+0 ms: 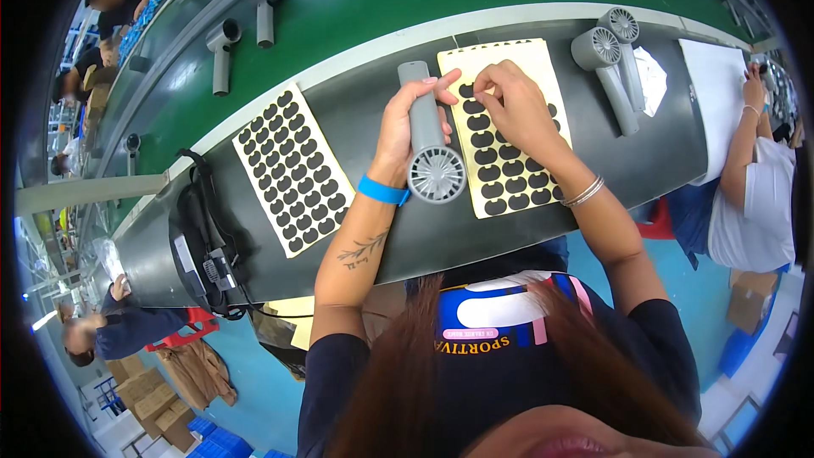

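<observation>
My left hand (396,129) is wrapped round the handle of a grey handheld fan (437,175). The fan's round grille points toward me and its handle end away. My right hand (517,110) is over a pale yellow sheet (492,53) with rows of black rounded stickers. Its thumb and fingertips pinch at a black sticker (467,92) near the sheet's upper left; whether the sticker has lifted off the backing is hard to see. To the left, a second sheet of black stickers (295,171) lies slanted on the dark bench (373,242).
Two grey fans (612,89) lie at the right beside a crumpled white paper (652,81). A black strapped device (202,242) sits at the bench's left end. Beyond a pale rail runs a green conveyor (356,4) carrying more grey fans (221,64). A co-worker (750,178) works at the right.
</observation>
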{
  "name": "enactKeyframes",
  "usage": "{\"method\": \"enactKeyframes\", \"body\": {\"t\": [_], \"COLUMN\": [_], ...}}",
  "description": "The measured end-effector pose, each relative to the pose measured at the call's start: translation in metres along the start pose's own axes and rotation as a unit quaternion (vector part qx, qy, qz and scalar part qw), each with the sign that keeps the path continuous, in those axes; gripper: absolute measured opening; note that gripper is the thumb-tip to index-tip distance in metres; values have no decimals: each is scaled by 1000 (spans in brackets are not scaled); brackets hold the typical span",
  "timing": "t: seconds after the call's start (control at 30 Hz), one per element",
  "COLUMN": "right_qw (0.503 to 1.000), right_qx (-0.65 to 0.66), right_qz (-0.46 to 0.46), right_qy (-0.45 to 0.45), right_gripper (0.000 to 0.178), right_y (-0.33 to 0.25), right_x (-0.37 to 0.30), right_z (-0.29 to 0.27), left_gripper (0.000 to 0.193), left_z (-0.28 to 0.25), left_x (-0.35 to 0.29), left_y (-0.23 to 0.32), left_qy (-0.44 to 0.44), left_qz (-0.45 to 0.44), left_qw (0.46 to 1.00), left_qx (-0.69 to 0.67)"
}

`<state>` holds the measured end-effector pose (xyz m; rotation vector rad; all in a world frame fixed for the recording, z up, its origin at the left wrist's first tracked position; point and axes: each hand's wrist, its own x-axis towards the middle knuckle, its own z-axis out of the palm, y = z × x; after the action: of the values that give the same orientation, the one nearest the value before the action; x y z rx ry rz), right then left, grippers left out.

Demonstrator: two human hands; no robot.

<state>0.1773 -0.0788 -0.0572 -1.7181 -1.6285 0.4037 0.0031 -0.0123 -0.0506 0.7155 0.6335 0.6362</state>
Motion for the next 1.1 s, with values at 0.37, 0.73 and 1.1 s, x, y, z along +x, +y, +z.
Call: {"method": "enactKeyframes", "body": {"t": [0.37, 0.73, 1.1], "right_qw": [989, 900, 930], "right_qx": [142, 397, 323], "right_qz": [38, 42, -43], "right_qy": [-11, 174, 172], "right_gripper": [7, 16, 25], "right_y": [-4, -26, -61], "right_x": [3, -42, -92], "right_z": [-20, -87, -101], "left_gripper": [39, 42, 41], "left_z": [2, 72, 79], "left_x": [1, -26, -47], "left_y": [1, 15, -8], "left_qy": [0, -45, -110], "left_qz": [-19, 350, 450], "left_qw": [1000, 924, 772], "left_qx": [20, 145, 434]}}
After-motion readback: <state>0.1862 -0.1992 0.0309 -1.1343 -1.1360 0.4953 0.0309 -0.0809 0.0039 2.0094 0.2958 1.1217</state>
